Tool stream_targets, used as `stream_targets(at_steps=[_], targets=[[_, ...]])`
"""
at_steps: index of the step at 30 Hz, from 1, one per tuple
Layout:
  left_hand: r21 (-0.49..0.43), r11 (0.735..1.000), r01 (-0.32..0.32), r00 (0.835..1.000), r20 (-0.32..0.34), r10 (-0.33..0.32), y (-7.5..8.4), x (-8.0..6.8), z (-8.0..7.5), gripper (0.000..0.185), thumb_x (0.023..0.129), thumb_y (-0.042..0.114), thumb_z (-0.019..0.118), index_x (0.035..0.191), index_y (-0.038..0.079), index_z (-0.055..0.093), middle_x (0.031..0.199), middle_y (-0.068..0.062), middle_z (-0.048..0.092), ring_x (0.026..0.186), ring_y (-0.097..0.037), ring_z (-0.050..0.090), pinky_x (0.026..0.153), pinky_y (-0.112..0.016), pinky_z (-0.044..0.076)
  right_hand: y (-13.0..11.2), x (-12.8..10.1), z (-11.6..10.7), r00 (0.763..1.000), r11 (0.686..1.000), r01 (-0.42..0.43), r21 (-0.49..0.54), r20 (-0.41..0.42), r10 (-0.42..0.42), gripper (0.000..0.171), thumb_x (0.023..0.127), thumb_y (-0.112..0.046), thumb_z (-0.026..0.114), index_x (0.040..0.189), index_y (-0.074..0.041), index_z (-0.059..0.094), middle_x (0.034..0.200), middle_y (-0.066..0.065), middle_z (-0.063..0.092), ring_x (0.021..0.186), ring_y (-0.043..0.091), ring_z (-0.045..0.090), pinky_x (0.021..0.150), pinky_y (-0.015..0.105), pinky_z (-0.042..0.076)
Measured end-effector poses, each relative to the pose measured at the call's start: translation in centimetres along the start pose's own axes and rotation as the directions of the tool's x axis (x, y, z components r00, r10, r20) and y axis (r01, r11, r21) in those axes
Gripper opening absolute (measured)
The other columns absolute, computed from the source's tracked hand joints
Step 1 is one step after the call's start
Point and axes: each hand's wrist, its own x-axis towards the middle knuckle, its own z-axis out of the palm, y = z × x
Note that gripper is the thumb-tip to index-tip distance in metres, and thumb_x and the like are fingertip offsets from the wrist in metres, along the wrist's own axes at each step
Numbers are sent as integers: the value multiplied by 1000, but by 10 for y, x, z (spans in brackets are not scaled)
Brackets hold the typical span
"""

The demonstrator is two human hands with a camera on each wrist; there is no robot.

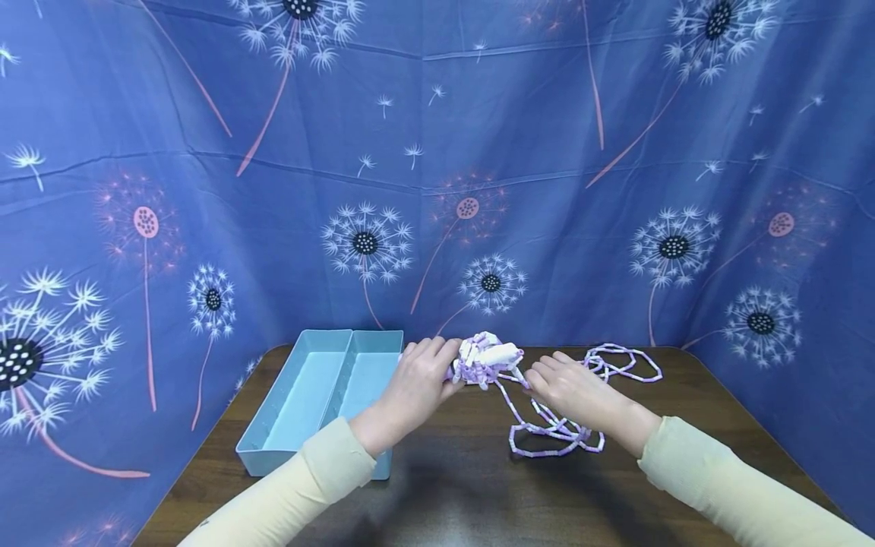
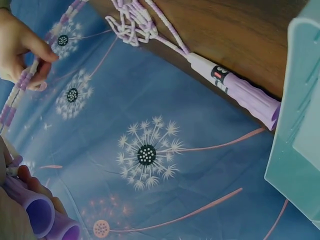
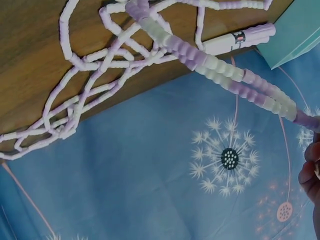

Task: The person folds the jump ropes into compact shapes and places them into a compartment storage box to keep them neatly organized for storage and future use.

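At frame centre, the left hand point(image 1: 418, 380) grips the bundled handles point(image 1: 494, 354) of a beaded purple-and-white skipping rope point(image 1: 547, 433); the right hand point(image 1: 570, 389) pinches its segmented cord, looped loosely across the wooden table point(image 1: 444, 494) beside a smooth teal tray point(image 1: 311, 395).

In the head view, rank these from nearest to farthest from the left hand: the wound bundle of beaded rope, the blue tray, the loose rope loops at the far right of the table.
1. Wound bundle of beaded rope: in the left hand, just right of its fingers.
2. Blue tray: on the left, beside that wrist.
3. Loose rope loops: far right, beyond the right hand.
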Motion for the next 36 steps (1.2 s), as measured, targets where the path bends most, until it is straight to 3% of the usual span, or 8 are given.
stream_targets(at_steps=[7,14,26,30,36], targets=[[23,999,28,999,24,-29,-2,1,0,49,70,29,79,109,8,57,83,-1,59,72,-19,55,59,-30,37,-8,3,0,998,1000,-4,14,-55,5,39,101,-25,30,69,-10,47,58,-3,44,50,13,40,51,29,28],[23,993,113,992,49,-114,-4,4,-1,49,68,25,80,107,8,56,81,-4,59,70,-21,57,57,-31,38,-12,4,-1,998,999,-40,16,-40,40,32,95,-18,29,74,-7,51,65,1,51,56,17,49,52,32,37],[-14,957,291,954,82,-289,-18,8,1,41,71,20,78,100,8,52,75,-5,57,65,-24,58,53,-35,40,-25,-5,6,999,998,-50,38,-6,50,36,97,-21,26,75,-9,51,65,0,51,56,17,48,53,32,41],[4,943,332,941,63,-332,-28,11,2,40,71,19,79,97,8,51,73,-5,57,63,-25,58,53,-38,42,-30,-10,8,999,997,-41,59,-20,42,34,99,-22,31,72,-11,49,64,-1,49,56,16,49,54,32,42],[46,931,363,925,108,-366,-35,9,5,41,73,22,78,102,8,51,74,-6,57,65,-26,58,56,-39,44,-36,-7,8,1000,1000,-8,19,8,7,35,102,-25,30,76,-12,50,68,-3,48,61,15,49,57,31,43]])
